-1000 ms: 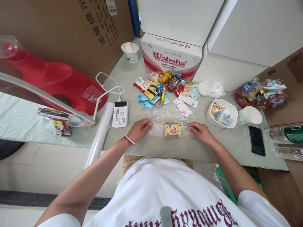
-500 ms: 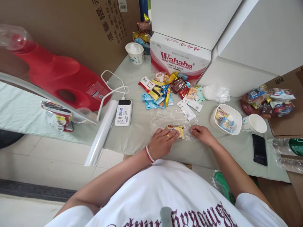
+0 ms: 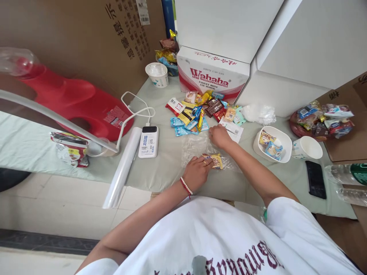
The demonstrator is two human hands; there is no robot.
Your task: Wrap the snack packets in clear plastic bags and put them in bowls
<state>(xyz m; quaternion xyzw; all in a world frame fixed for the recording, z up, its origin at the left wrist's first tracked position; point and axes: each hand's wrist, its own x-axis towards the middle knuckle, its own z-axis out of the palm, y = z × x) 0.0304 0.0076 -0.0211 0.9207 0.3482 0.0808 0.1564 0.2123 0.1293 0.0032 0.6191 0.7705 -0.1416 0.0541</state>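
Observation:
My left hand (image 3: 197,172) lies with its fingers stretched flat over the left part of a yellow snack packet (image 3: 217,160). The packet rests on a sheet of clear plastic film (image 3: 191,149) spread on the cloth. At the film's far edge, my right hand (image 3: 220,136) is closed with curled fingers, seemingly pinching the film; its fingertips are partly hidden. Just beyond it lie white sachets (image 3: 234,129) and a pile of wrapped snacks (image 3: 187,116). A white bowl (image 3: 282,152) to the right holds several small packets.
A Wahaha carton (image 3: 212,74) stands behind the pile. To the left are a power bank (image 3: 148,142) with a cable, a roll of film (image 3: 123,168) and a red jug (image 3: 83,103). On the right are a paper cup (image 3: 306,148), a phone (image 3: 315,179) and a snack basket (image 3: 296,128).
My right hand has moved from the film's right side up and left to its far edge. My left hand has stayed on the packet. The view has tilted slightly.

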